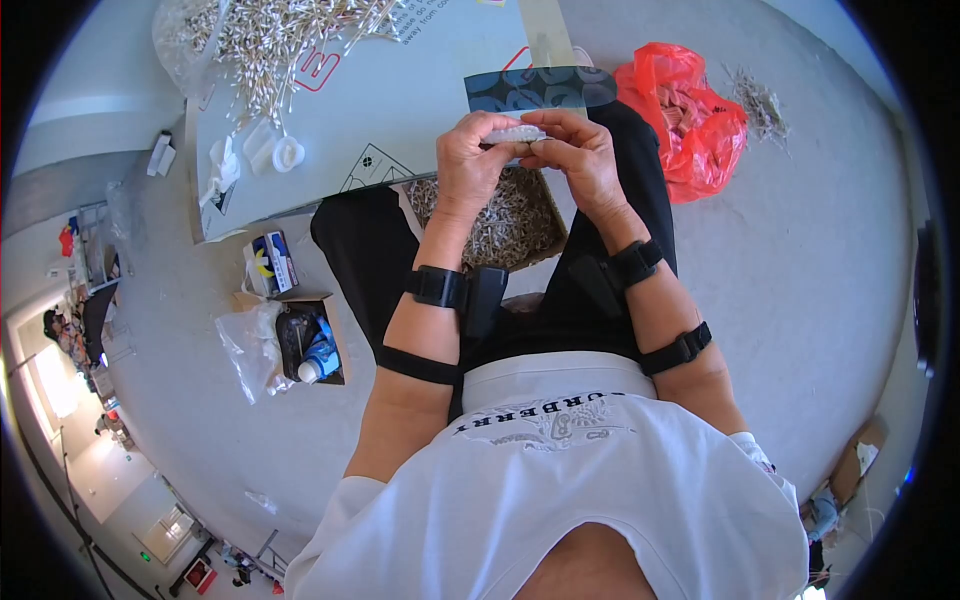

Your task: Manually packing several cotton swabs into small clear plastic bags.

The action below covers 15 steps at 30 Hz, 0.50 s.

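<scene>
Both my hands are raised over the near edge of the table, fingertips close together. Between them is a small whitish plastic case [515,134], oblong and partly covered by my fingers. My left hand [467,160] pinches its left end, and my right hand [580,158] grips the right end with thumb and fingers. What the case holds is too small to make out. Below my hands, between my legs, a cardboard box [553,215] is filled with loose cotton swabs [505,225]. A big heap of cotton swabs [270,50] lies at the table's far left.
On the table [350,130] are a round white plastic container [288,154] and a dark patterned sheet [500,92]. A red plastic bag [705,150] sits on the floor at right, beside scattered swabs [760,105]. At left stands an open carton [335,340] holding a blue bottle [320,360].
</scene>
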Available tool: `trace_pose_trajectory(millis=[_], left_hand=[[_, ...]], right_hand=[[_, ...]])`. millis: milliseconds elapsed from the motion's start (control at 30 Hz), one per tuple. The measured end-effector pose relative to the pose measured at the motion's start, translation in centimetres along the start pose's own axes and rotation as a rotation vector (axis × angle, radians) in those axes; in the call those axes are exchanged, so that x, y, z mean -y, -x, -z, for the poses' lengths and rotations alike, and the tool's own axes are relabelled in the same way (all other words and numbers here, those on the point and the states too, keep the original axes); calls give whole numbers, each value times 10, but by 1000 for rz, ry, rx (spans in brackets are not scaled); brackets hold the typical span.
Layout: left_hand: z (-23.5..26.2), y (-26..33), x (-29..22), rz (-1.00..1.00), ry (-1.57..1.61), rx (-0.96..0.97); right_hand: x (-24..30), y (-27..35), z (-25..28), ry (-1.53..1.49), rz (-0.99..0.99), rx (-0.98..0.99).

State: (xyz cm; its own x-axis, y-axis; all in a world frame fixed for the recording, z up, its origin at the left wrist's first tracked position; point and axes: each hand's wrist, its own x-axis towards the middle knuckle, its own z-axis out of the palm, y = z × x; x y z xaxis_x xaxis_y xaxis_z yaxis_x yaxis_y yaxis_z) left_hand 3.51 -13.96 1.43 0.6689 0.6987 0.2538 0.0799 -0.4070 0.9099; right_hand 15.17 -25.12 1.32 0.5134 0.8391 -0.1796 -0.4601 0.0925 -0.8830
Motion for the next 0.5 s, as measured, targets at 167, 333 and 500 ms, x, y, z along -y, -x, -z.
trace_pose_trajectory(millis=[167,333,500], left_hand=[[0,1,-2,32,45,0],[1,1,-5,73,46,20],[1,0,-7,146,102,34]], right_hand=[[-2,0,-1,35,27,-8],[1,-2,-2,45,2,-41],[5,-4,-1,-33,-53,-39]])
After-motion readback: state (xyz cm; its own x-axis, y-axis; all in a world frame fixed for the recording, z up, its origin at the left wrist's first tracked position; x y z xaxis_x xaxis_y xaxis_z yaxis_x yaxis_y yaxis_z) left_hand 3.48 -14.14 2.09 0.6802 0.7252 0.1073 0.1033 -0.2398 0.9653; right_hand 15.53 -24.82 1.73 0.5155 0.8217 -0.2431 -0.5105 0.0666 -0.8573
